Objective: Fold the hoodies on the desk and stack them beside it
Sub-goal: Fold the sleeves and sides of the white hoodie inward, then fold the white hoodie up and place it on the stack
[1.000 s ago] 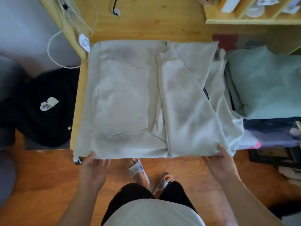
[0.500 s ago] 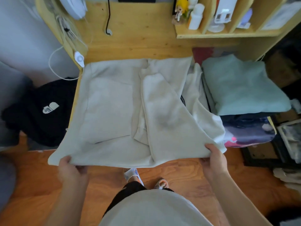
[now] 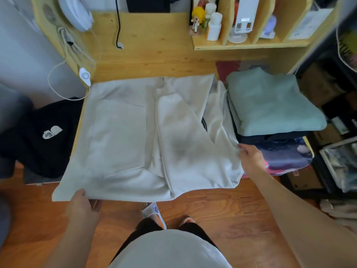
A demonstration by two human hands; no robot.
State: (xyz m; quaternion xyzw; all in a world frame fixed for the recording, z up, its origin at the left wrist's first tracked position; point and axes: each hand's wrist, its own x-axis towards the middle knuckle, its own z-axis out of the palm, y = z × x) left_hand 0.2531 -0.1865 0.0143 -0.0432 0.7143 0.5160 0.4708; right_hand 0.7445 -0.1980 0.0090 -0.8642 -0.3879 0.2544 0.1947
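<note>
1. Left hand [image 3: 82, 206]: fingers curled, pinching the near-left hem corner of the cream hoodie [image 3: 135, 136].
2. Right hand [image 3: 251, 158]: fingers apparently gripping the hoodie's right edge; contact blurred.
3. Hoodie: on the desk [image 3: 150, 55], sleeve folded across; soft, limp fleece, light. Best held at corners.
4. Teal folded hoodie [image 3: 270, 105]: just beside, topping a stack.

My right hand [image 3: 251, 157] slides from the cream hoodie [image 3: 154, 136]'s front hem up its right edge; left hand [image 3: 81, 205] tugs the corner out further.
</note>
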